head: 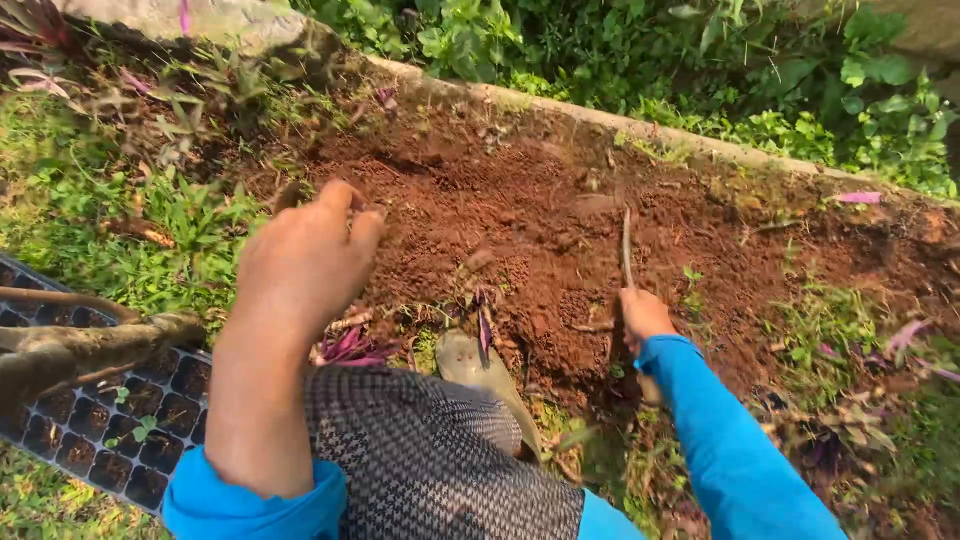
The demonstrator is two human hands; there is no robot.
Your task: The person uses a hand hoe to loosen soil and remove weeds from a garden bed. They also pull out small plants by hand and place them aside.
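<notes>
Gripping thin brown stick in closed right hand, tip touching loose red-brown soil; hovering left hand above, fingers curled, contents indiscernible.

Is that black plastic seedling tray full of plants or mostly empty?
Mostly empty: the black plastic seedling tray shows dark bare cells, with only a couple of small green sprouts.

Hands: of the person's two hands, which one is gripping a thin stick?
The right hand, low over the red soil, grips the thin stick. The left hand is raised and holds no stick.
</notes>
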